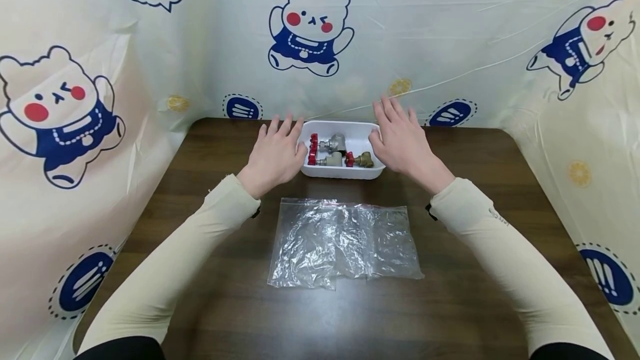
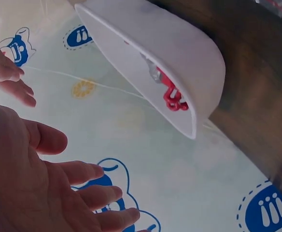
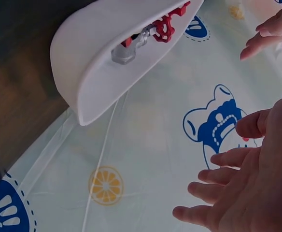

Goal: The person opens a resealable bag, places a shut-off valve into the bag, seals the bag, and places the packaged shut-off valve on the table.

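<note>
A white plastic tray (image 1: 345, 173) stands at the back of the table with valves inside. Two have grey metal bodies, one grey valve (image 1: 337, 142) behind the other grey valve (image 1: 330, 159), with red handwheels at the left. To their right lies a brass-coloured valve (image 1: 365, 160) with a red handle. My left hand (image 1: 275, 154) hovers by the tray's left end, fingers spread and palm down. At the right end my right hand (image 1: 404, 140) is held likewise. In the wrist views both palms hold nothing and a gap separates them from the tray.
Clear zip-lock plastic bags (image 1: 320, 243) lie flat, side by side and partly overlapping, on the brown wooden table (image 1: 225, 293) in front of the tray. A printed cloth (image 1: 215, 32) with cartoon bears hangs around the table's back and sides, close behind the tray.
</note>
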### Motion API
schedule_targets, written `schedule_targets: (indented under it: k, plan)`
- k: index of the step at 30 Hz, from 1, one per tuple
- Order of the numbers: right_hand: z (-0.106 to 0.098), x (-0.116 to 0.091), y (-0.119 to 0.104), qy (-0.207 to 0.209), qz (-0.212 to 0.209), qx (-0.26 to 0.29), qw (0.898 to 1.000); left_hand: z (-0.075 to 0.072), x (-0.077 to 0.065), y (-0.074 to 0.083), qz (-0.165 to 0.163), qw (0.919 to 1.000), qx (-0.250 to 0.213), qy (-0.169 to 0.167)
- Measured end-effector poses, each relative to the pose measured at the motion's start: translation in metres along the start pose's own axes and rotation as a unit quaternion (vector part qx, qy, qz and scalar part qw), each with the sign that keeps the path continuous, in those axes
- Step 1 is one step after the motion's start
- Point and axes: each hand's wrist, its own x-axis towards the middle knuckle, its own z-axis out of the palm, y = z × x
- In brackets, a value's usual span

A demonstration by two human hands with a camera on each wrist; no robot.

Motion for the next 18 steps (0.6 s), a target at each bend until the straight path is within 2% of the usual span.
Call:
schedule_targets:
  k: [11,18]
  plan:
    - [0.009,-0.016,-0.004,0.010,-0.003,0.005,1.000,0.012,-0.013,0.008,0.011,0.9999,-0.005,0.008]
    - [0.015,-0.026,-0.005,0.015,-0.008,0.007,1.000,0.019,-0.021,0.013,0.023,0.9993,0.000,0.029]
